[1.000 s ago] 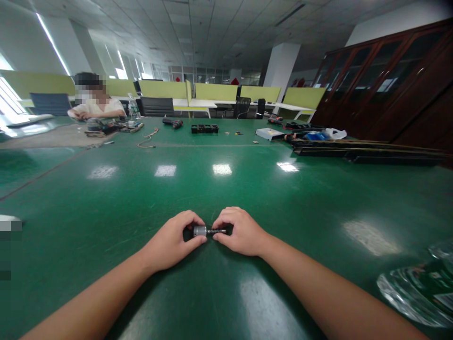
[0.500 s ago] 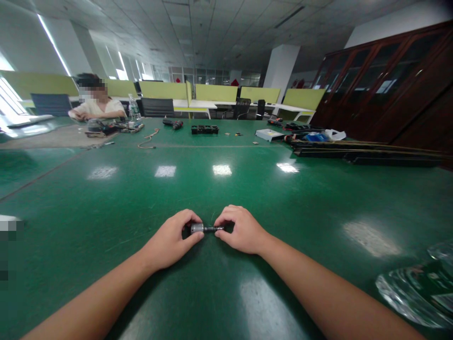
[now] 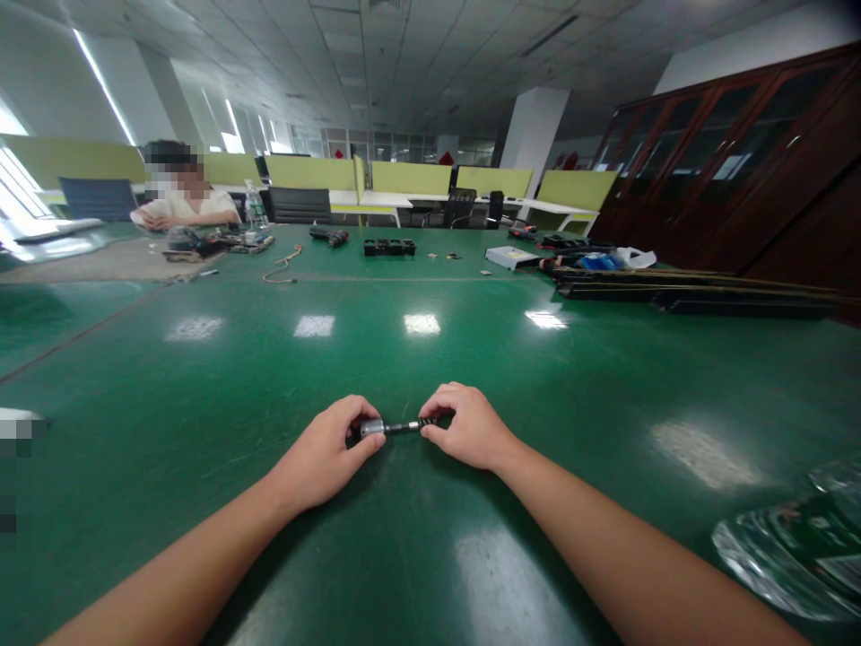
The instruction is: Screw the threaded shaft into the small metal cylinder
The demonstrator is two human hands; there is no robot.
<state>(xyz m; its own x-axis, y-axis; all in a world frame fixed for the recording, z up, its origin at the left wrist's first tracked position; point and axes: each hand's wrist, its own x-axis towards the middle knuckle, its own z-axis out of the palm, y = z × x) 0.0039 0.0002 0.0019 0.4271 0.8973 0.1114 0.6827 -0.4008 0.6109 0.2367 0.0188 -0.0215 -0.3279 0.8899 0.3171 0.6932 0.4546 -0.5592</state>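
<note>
A small silver cylinder (image 3: 372, 428) with a thin dark shaft (image 3: 399, 427) lies level, low over the green table (image 3: 404, 368). My left hand (image 3: 329, 453) pinches the cylinder between thumb and fingers. At the shaft's right end is a dark coiled piece (image 3: 427, 422), which looks like a spring. My right hand (image 3: 471, 426) pinches this piece between thumb and fingertips. A shiny section of the shaft shows just left of the right fingertips. The far end of the coiled piece is partly hidden by the right hand.
A clear bottle (image 3: 794, 556) lies at the lower right. Farther back are a black block (image 3: 389, 247), a power drill (image 3: 329, 235), a cord (image 3: 282, 267), a silver box (image 3: 512, 257) and long dark strips (image 3: 692, 292). A person (image 3: 192, 202) sits at the far left.
My right hand has moved a little right and away from me, with its fingertips farther from the cylinder. More of the shaft and its shiny section shows. My left hand has barely shifted.
</note>
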